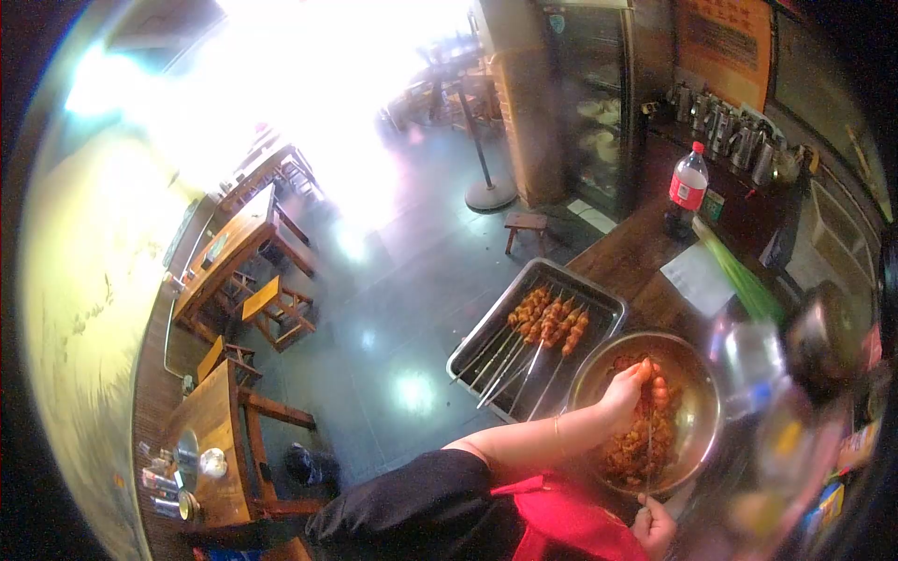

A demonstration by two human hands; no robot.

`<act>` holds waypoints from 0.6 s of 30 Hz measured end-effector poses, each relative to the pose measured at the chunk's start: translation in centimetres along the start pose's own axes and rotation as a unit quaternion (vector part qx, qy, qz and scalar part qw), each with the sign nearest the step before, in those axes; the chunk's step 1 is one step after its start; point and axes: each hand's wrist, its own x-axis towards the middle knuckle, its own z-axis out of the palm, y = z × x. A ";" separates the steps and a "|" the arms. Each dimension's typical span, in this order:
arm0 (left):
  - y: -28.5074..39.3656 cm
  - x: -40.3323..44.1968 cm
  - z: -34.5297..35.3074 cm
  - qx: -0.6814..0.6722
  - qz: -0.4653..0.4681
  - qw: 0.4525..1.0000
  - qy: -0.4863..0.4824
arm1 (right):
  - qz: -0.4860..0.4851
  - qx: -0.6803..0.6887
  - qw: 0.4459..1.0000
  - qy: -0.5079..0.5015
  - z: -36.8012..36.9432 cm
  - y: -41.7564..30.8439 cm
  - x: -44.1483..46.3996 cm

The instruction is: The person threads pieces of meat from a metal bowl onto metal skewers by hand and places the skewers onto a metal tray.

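A metal bowl (708,439) on the counter holds red-brown marinated meat pieces (622,460). My left hand (625,391) reaches into it, fingers closed around meat at the upper end of a thin skewer (649,449). The skewer runs down across the bowl toward my right hand (655,525), which grips its lower end just outside the near rim. Beside the bowl, a black-rimmed metal tray (456,363) carries several finished meat skewers (552,323), with their bare sticks pointing down and left.
A soda bottle (687,192), green leafy stalks (739,271) and a white sheet (697,279) lie farther along the wooden counter (608,257). Metal pitchers (745,147) line the wall. Blurred containers (753,360) stand right of the bowl. Wooden tables (224,248) and stools (527,222) occupy the floor.
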 end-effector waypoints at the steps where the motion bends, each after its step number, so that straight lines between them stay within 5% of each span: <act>1: -0.4 -0.2 0.1 0.002 -0.001 1.000 0.000 | -0.027 -0.006 1.000 0.011 0.2 -0.3 0.2; 5: -3.1 -2.1 0.4 0.132 -0.002 0.991 -0.002 | -0.137 -0.075 0.985 0.072 1.2 -2.3 1.6; 7: -4.9 -2.2 -1.5 0.299 0.010 0.952 -0.071 | 0.075 0.038 0.994 0.066 1.1 -3.0 1.9; 9: -4.8 -0.4 -3.6 0.386 0.002 0.918 -0.091 | 0.103 0.084 0.990 0.055 0.6 -4.5 2.4; 11: -3.7 2.5 -6.5 0.561 0.102 0.816 -0.088 | 0.133 0.130 0.982 0.043 0.1 -4.9 2.2; 14: 0.5 6.4 -8.8 0.710 0.118 0.680 0.138 | 0.086 0.143 0.982 0.089 -0.8 -3.5 2.1; 18: 1.4 9.5 -10.0 0.686 -0.035 0.713 0.143 | 0.078 0.104 0.985 0.111 -1.7 -4.5 2.1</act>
